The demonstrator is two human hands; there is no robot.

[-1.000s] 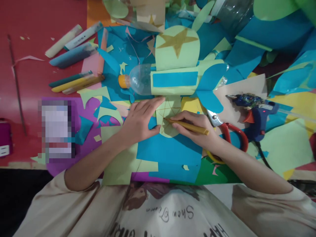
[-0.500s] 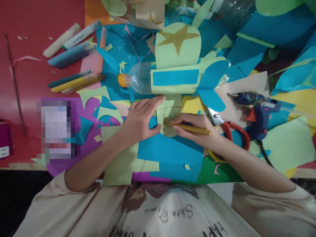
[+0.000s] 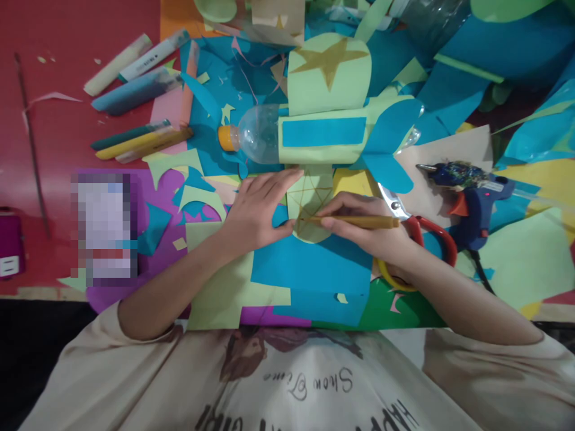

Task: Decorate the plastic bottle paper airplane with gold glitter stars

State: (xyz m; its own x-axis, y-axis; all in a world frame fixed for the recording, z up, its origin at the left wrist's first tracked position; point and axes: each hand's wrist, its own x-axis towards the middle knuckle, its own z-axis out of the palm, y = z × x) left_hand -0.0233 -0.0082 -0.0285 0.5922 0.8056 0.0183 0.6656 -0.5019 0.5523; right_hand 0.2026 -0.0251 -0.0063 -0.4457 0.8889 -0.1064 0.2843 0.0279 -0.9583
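Note:
My right hand [image 3: 366,224] is closed around a yellow-brown marker [image 3: 375,222], its tip on a light-green paper wing [image 3: 321,230]. Lines of a star outline show on that wing. My left hand [image 3: 263,206] lies with fingers spread at the wing's left edge, fingertips touching it. The wing joins a clear plastic bottle [image 3: 258,134] with an orange cap, lying on its side. Light-green paper with a blue strip [image 3: 323,131] wraps the bottle. The opposite wing [image 3: 305,93] bears a filled brown star [image 3: 331,60]. Blue paper fins [image 3: 393,129] sit at the bottle's base end.
Right of my right hand lie red-handled scissors [image 3: 415,224] and a blue glue gun [image 3: 474,206] with its cord. Several markers [image 3: 135,90] rest at upper left. A pixelated phone-like object [image 3: 105,224] is at left. Paper scraps [image 3: 202,200] cover much of the table.
The marker has swung to lie more level, its back end moving right, with the tip still on the wing. My left hand keeps its place on the paper. The whole view has shifted slightly.

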